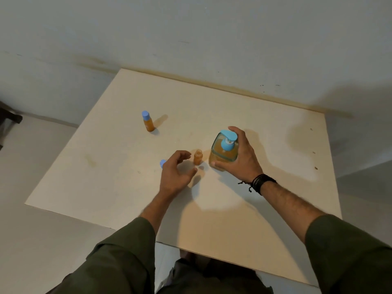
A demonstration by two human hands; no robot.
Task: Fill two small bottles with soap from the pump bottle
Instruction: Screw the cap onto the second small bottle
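Pretty far along by the look of it: one small bottle (148,122) stands capped and full of amber soap, well beyond the left hand's (176,172) fingers (184,156), so I'd call that one done. The second small bottle (197,157) is open and looks nearly full, standing just past the left fingertips and beside the pump bottle (223,150). The right hand (241,154) has its fingers wrapped around the pump bottle's body, thumb on the near side. The left fingers are loosely curled and hold nothing, not touching the open bottle. Its blue cap (163,163) lies on the surface (265,124) just left of the left hand, partly hidden. What's left, I reckon, is capping. Nothing seems in the way.
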